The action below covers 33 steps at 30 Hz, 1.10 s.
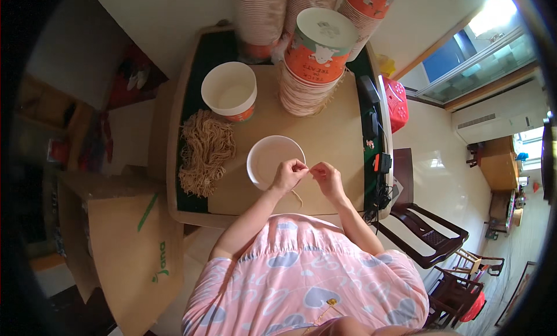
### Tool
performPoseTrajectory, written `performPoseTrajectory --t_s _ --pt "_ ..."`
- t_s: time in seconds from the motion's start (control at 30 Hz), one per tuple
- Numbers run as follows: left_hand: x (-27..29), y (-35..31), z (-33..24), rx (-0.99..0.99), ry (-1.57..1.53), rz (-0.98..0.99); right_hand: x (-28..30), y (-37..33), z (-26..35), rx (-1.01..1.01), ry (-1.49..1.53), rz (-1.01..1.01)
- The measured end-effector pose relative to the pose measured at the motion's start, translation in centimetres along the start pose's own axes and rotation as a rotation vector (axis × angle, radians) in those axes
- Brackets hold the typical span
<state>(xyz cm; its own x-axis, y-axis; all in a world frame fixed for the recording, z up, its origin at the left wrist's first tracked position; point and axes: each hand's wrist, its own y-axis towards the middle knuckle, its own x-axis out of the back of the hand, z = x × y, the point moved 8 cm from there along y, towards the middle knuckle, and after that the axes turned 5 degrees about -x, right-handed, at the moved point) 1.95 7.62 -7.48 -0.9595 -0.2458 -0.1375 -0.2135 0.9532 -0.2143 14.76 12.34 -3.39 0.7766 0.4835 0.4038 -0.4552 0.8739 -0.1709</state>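
Over the near part of the table my two hands meet, fingertips almost touching. My left hand [290, 175] pinches a thin beige cord [298, 198], whose loose end hangs below its fingers. The fingers of my right hand [326, 177] are also pinched together beside it; the cord seems to run between them, though that stretch is too small to make out. Just behind my left hand stands a white paper bucket [264, 153], its mouth facing up and partly covered by that hand. A heap of beige cords [204, 156] lies to the left.
Another paper bucket [229, 92] stands behind the cords. Orange-printed buckets [313, 60] are stacked upside down at the back, with taller bucket stacks [261, 17] behind. Black cables and adapters [380, 162] line the table's right edge. A large cardboard box [127, 249] stands at left, dark chairs [429, 234] at right.
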Motion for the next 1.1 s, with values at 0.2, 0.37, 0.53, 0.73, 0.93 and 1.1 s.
performPoseTrajectory --t_s 0.2,0.37,0.53,0.73,0.93,1.1 --pt "-1.5 -2.3 -6.1 -0.451 0.706 -0.008 -0.1 0.3 -1.9 -0.211 0.165 0.004" --pt "-2.0 -2.8 -6.4 -0.512 0.833 0.027 -0.6 0.3 -2.9 -0.263 0.254 0.072" --pt "-1.5 -2.5 -5.3 -0.434 0.670 0.022 -1.3 0.2 -3.1 -0.311 0.337 0.243" --pt "-1.1 -2.1 -4.7 -0.339 0.534 0.027 -1.1 0.1 -2.1 -0.213 0.338 0.313" --pt "-0.3 -1.6 -3.9 -0.261 0.438 -0.004 -1.0 0.6 -2.8 -0.167 0.270 0.224" --pt "0.5 -1.5 -4.0 -0.305 0.501 -0.073 -1.6 0.5 -2.5 -0.210 0.307 0.221"
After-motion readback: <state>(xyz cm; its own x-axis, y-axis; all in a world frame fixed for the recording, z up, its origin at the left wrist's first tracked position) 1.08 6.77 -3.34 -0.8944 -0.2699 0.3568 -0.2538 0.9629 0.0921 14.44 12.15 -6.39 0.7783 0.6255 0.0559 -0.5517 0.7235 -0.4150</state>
